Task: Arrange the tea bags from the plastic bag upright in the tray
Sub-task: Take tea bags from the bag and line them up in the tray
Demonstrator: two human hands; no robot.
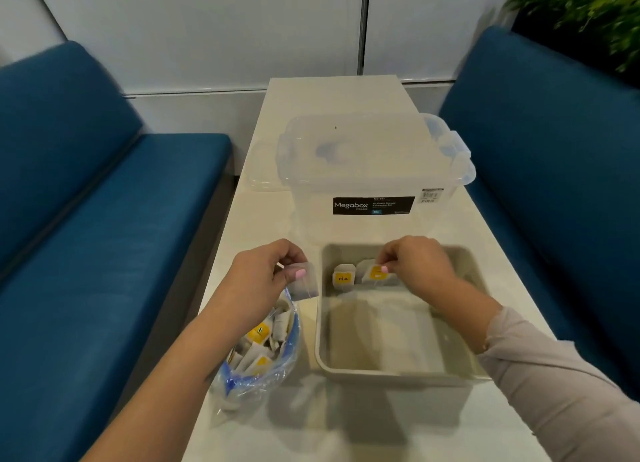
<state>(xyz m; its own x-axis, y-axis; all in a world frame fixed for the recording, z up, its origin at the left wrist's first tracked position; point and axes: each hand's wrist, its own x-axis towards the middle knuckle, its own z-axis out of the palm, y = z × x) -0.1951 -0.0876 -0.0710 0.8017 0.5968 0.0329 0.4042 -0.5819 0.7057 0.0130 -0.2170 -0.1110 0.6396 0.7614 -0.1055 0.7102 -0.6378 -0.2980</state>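
Head view, tray [464, 323] with two upright tea bags [343, 277], right grip [415, 264] pinching one, left grip [266, 271] pinching another over plastic bag [256, 375] of more.

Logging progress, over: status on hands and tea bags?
Left hand pinches a tea bag above the plastic bag. Right hand sets another in the tray. Nothing obstructing.

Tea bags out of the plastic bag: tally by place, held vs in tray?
Held in left hand: 1 tea bag
Pinched by right hand, in tray: 1
Standing free in tray: 1
Total: 3
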